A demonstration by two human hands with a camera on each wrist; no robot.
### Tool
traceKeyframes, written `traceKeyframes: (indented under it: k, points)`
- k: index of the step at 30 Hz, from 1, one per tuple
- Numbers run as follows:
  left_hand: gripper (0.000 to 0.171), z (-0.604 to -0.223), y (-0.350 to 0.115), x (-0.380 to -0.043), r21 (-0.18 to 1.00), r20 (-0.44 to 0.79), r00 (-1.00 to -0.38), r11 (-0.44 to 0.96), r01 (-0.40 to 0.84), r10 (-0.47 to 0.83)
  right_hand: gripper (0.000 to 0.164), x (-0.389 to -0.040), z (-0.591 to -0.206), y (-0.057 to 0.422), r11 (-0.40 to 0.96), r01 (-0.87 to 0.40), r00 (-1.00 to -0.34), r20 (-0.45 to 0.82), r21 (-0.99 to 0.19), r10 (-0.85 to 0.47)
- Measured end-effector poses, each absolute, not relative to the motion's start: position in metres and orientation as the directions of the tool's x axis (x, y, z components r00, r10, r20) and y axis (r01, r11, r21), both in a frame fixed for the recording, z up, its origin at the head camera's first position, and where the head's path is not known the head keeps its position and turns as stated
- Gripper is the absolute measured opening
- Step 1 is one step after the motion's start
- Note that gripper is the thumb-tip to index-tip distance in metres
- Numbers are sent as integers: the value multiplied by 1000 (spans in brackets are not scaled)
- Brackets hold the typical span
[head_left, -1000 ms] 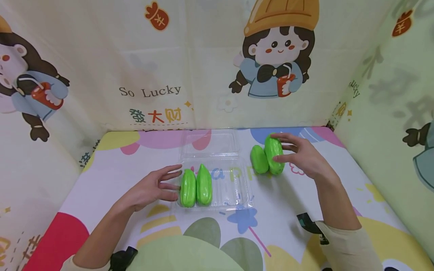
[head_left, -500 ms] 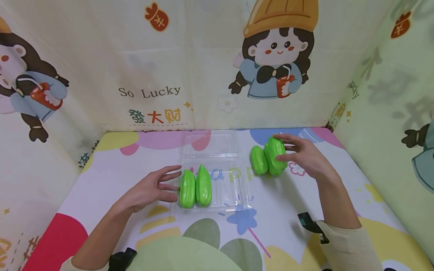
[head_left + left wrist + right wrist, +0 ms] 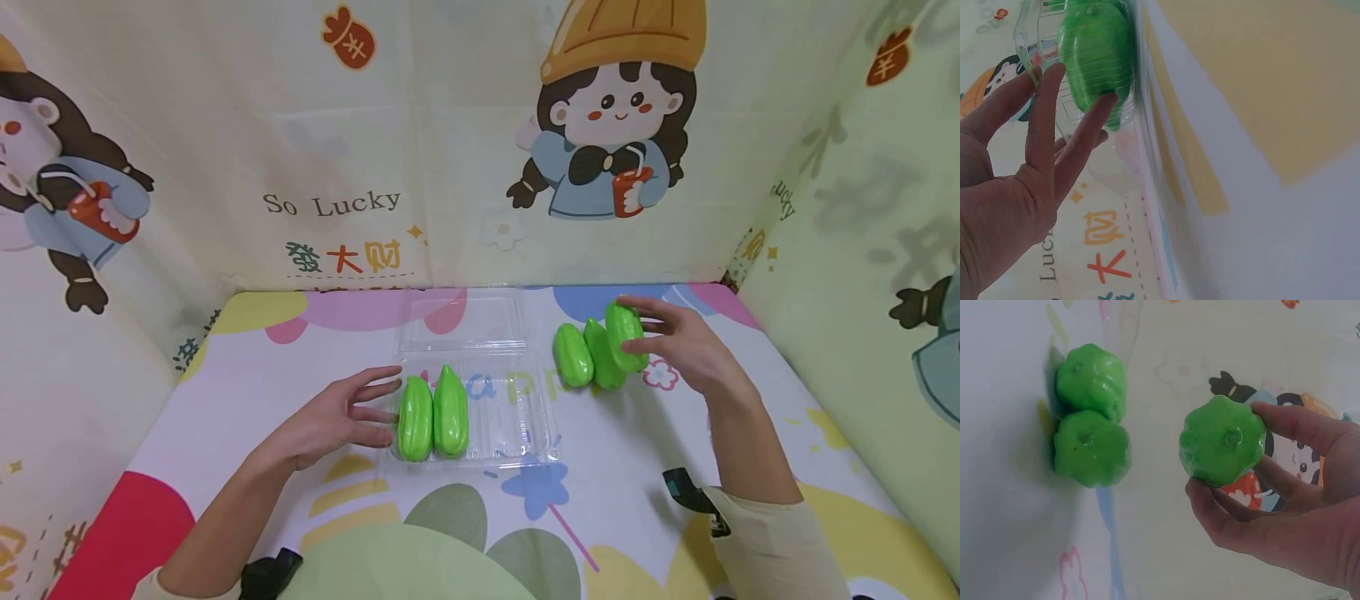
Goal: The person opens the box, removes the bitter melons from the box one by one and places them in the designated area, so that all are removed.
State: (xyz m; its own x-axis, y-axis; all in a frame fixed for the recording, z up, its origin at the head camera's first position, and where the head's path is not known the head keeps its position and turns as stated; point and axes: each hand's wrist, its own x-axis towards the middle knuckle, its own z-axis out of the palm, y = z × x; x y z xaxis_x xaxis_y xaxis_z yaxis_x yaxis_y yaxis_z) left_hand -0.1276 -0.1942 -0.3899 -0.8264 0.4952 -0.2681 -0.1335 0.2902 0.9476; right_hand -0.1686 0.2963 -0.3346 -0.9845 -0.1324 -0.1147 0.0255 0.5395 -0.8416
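Note:
My right hand pinches a shiny green ribbed gourd between thumb and fingers. In the right wrist view that gourd hangs above the table, seen end-on. Two similar gourds, a left one and a pointed one, lie side by side just left of it. My left hand, fingers extended, is at the left side of a clear plastic clamshell box. Two more green gourds stand lengthwise in the box's left half. In the left wrist view, the fingertips are against the box wall.
The box's clear lid lies folded back toward the rear wall. A colourful printed cloth covers the table. Patterned curtains enclose the back and both sides.
My right hand has moved slightly right with its gourd, uncovering the pointed gourd that was behind it. The left hand and the box have stayed put.

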Motion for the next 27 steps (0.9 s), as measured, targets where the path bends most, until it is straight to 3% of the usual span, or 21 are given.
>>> traceKeyframes:
  k: [15, 27]
  points:
    - [92, -390, -195, -127, 949, -265, -826, 286, -132, 497, 74, -173, -340, 306, 486, 58, -987, -123, -872, -105]
    - [92, -391, -194, -127, 948, -265, -828, 288, -132, 493, 73, -178, -347, 312, 542, 85, -987, -144, -836, -66]
